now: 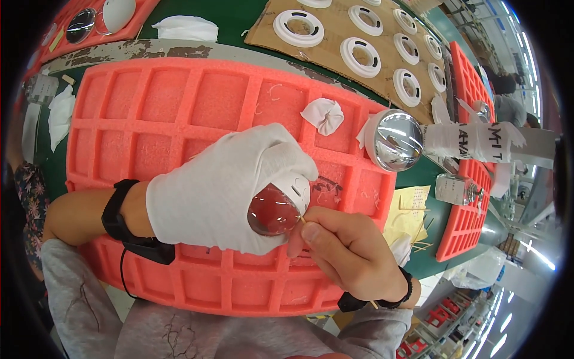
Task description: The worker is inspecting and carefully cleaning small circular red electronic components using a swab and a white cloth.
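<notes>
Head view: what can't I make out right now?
All in the head view:
Shiny-domed piece: back, hidden by the left hand.
Thin stick: middle, hidden by the right hand.
Red tray: some compartments, hidden by the left hand.
Topmost white ring: partly cut off by the picture's edge.

Dome (pixel 270 212) above tray (pixel 218 99); cloth (pixel 323 116) on tray; rings (pixel 347 61) on cardbd (pixel 333 30) behind; jar (pixel 451 189) R.

The head's fisheye view faces down, close above the left hand (pixel 230 185).
</notes>
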Tool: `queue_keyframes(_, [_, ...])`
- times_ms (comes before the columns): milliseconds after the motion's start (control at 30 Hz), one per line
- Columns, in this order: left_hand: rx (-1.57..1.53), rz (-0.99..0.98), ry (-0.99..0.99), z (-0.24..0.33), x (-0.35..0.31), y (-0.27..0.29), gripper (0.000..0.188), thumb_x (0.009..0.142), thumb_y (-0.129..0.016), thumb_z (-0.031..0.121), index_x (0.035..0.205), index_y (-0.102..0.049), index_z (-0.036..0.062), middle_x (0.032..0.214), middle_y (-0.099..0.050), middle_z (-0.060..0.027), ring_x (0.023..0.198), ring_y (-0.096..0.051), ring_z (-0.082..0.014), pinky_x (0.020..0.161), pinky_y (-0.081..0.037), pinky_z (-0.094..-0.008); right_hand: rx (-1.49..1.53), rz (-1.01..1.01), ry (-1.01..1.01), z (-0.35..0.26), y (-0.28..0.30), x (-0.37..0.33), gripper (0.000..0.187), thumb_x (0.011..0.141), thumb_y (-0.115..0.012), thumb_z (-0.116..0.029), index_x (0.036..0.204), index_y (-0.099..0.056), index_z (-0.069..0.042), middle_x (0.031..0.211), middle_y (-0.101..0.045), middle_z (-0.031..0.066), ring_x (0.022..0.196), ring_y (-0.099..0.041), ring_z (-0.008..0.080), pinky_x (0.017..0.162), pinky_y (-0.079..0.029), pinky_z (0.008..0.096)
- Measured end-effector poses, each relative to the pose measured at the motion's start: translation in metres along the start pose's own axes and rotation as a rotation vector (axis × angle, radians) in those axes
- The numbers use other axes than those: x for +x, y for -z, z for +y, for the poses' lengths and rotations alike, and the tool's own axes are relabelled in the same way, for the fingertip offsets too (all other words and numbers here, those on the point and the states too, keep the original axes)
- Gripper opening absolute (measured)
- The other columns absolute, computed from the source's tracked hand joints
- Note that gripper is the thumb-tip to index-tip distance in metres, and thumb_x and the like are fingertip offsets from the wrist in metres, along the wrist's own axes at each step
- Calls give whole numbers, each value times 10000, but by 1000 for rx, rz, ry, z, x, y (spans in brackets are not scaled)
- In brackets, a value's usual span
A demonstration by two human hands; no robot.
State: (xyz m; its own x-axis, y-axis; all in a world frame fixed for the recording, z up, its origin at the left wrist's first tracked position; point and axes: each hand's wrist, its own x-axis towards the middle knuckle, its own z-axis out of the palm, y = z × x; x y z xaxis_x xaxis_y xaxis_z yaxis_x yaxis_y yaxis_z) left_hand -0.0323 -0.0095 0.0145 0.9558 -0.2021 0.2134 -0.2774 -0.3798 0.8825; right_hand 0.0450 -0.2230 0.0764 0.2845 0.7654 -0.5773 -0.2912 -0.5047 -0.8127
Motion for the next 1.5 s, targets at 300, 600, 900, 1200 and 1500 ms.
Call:
queue_keyframes(300, [-20, 35, 31, 2, -2, -4, 684, 559, -880, 111, 1182, -598, 85, 1106, -630, -109, 974, -631, -302, 801, -543, -380, 22, 39, -8, 1, -5, 0, 326, 1077, -425, -146, 933, -642, 50, 605, -468, -48, 491, -329, 15, 499, -281, 218])
queue_keyframes(600, [26, 65, 24, 2, -1, -8, 705, 522, -836, 47, 1183, -596, 99, 1082, -642, -83, 951, -614, -303, 786, -530, -382, 35, 79, 57, 7, -4, 5, 363, 1073, -450, -154, 859, -654, 56, 552, -438, -49, 483, -326, 21, 497, -277, 219])
queue_keyframes(900, [-50, 96, 73, 1, -3, -12, 690, 514, -828, 45, 1167, -611, 102, 1079, -642, -74, 933, -613, -298, 777, -527, -377, 31, 52, 44, -3, -1, 8, 378, 1074, -468, -178, 831, -647, 49, 516, -427, -43, 463, -317, 20, 479, -250, 231])
queue_keyframes(1200, [-97, 65, 102, 4, -2, -5, 663, 561, -872, 107, 1177, -623, 93, 1120, -625, -100, 940, -637, -274, 807, -528, -359, -157, 23, 220, 20, 5, 8, 316, 1066, -440, -123, 869, -628, 37, 686, -592, 32, 599, -486, 76, 568, -401, 247])
queue_keyframes(1500, [-48, 50, 95, 4, -2, -2, 647, 579, -876, 133, 1172, -622, 91, 1133, -621, -87, 953, -640, -257, 817, -527, -353, -167, 69, 236, 27, -5, 5, 267, 1056, -438, -91, 888, -604, 33, 749, -632, 58, 659, -549, 100, 628, -458, 257])
